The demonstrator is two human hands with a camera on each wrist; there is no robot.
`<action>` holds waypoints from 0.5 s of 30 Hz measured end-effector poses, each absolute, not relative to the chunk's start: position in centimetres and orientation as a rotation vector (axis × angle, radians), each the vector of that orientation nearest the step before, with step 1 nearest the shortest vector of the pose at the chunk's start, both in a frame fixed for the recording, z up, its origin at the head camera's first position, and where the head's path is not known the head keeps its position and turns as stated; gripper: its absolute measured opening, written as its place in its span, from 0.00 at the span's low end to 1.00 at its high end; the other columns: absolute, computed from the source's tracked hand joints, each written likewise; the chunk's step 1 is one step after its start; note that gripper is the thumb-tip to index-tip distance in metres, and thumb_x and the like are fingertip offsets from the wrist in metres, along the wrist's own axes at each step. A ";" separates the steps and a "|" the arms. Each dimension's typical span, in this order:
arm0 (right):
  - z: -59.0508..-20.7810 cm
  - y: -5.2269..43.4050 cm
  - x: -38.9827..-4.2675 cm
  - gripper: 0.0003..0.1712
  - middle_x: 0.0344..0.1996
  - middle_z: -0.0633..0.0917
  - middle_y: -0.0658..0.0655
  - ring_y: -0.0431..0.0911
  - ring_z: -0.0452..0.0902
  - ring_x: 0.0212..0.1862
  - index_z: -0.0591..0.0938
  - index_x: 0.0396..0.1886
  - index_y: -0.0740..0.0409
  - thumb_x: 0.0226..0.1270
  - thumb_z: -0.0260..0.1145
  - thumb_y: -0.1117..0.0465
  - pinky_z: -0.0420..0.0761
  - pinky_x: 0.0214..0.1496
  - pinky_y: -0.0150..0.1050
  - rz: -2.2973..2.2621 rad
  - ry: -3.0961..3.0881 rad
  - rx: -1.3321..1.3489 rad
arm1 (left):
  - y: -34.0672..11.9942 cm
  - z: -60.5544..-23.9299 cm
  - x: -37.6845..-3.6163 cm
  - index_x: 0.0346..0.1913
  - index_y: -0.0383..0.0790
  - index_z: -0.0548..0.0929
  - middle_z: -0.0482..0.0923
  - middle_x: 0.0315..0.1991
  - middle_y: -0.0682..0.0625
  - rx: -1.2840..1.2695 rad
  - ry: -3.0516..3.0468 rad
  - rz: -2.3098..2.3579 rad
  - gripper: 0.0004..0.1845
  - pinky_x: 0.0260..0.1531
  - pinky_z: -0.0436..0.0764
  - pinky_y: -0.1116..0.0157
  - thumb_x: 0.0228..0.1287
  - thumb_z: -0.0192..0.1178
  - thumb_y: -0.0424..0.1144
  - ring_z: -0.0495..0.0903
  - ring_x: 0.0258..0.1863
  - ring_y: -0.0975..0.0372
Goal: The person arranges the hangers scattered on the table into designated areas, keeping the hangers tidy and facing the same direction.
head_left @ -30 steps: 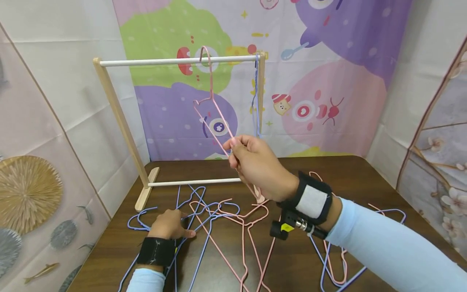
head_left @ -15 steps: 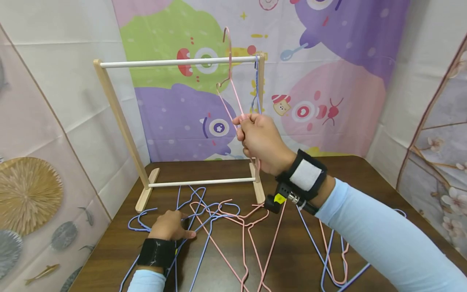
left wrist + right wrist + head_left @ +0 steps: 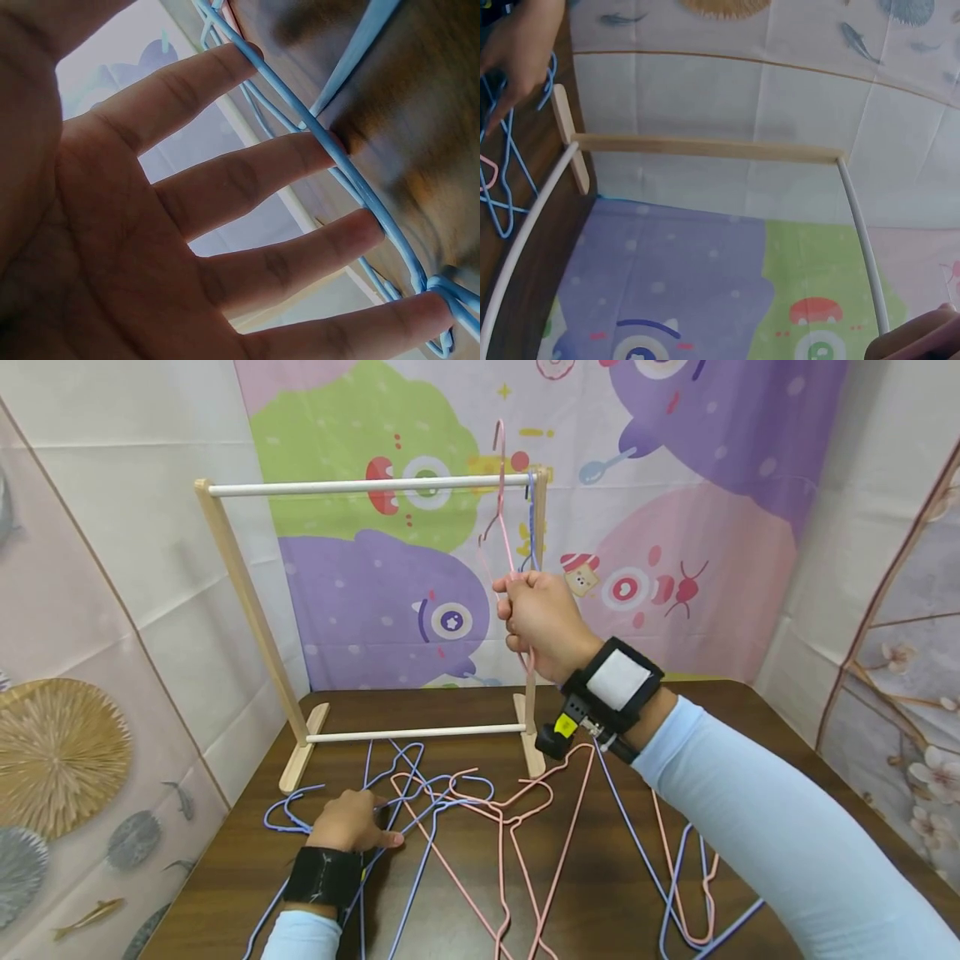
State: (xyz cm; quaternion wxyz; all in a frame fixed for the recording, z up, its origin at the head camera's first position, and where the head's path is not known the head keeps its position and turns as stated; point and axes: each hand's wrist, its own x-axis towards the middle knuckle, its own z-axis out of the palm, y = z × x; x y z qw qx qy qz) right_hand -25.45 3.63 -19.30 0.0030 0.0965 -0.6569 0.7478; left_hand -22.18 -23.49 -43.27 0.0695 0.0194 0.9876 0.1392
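Note:
My right hand (image 3: 551, 622) grips a pink clothes hanger (image 3: 500, 497) by its side, holding it upright near the right end of a rack. The hanger's hook rises above the white top rail (image 3: 360, 487), and its neck crosses the rail in this view. Just right of it, a blue hanger (image 3: 533, 514) hangs on that rail. On the table, my left hand (image 3: 348, 822) rests over a pile of blue hangers (image 3: 408, 897). In the left wrist view, its straight fingers meet a blue hanger wire (image 3: 390, 225). The right wrist view catches only the right fingers (image 3: 922, 337).
Several pink hangers (image 3: 500, 852) lie tangled with blue ones in front of the rack. More blue and pink hangers (image 3: 708, 902) lie at the right, partly behind the right sleeve (image 3: 780, 827). The rack's wooden post (image 3: 247, 602) and lower rail (image 3: 412, 734) frame the back.
My right hand has carried the pink hanger up and to the right, toward the hanging blue one; its hook went from rail height to above the rail. My left hand stays put.

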 end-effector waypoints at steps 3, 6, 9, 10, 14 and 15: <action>-18.9 3.2 -25.8 0.13 0.23 0.71 0.51 0.38 0.56 0.17 0.75 0.46 0.61 0.85 0.45 0.60 0.57 0.15 0.27 2.357 -2.053 0.275 | -23.5 -43.3 -22.3 0.62 0.37 0.84 0.81 0.56 0.28 0.063 2.975 0.414 0.40 0.51 0.78 0.36 0.47 0.81 0.55 0.80 0.51 0.31; -18.6 2.4 -25.9 0.14 0.22 0.71 0.51 0.38 0.56 0.18 0.75 0.46 0.61 0.86 0.45 0.59 0.57 0.16 0.27 2.348 -2.061 0.277 | -23.5 -43.2 -22.3 0.62 0.38 0.84 0.81 0.56 0.29 0.067 2.978 0.415 0.40 0.51 0.78 0.36 0.46 0.81 0.56 0.80 0.51 0.31; -18.4 1.4 -25.9 0.15 0.22 0.72 0.51 0.38 0.56 0.18 0.75 0.46 0.61 0.86 0.44 0.59 0.57 0.17 0.28 2.327 -2.090 0.310 | -23.5 -43.2 -22.3 0.62 0.37 0.84 0.81 0.56 0.29 0.067 2.980 0.421 0.41 0.51 0.78 0.36 0.46 0.81 0.56 0.80 0.52 0.31; -18.4 1.0 -25.9 0.15 0.22 0.72 0.50 0.38 0.56 0.18 0.75 0.46 0.62 0.86 0.44 0.59 0.57 0.17 0.28 2.325 -2.099 0.321 | -23.5 -43.2 -22.3 0.62 0.37 0.84 0.81 0.56 0.29 0.065 2.980 0.424 0.41 0.52 0.78 0.36 0.46 0.81 0.56 0.80 0.52 0.31; -18.3 -0.4 -25.9 0.16 0.22 0.72 0.51 0.38 0.56 0.18 0.75 0.47 0.62 0.86 0.43 0.59 0.58 0.17 0.29 2.325 -2.126 0.355 | -23.4 -43.2 -22.2 0.62 0.37 0.84 0.81 0.56 0.28 0.059 2.973 0.421 0.41 0.52 0.77 0.35 0.47 0.81 0.56 0.79 0.53 0.31; -18.3 -0.7 -25.9 0.16 0.22 0.72 0.51 0.38 0.55 0.17 0.75 0.47 0.62 0.86 0.44 0.58 0.57 0.17 0.29 2.330 -2.126 0.363 | -23.4 -43.2 -22.1 0.62 0.37 0.84 0.80 0.57 0.28 0.059 2.972 0.421 0.41 0.53 0.77 0.35 0.47 0.81 0.56 0.79 0.53 0.31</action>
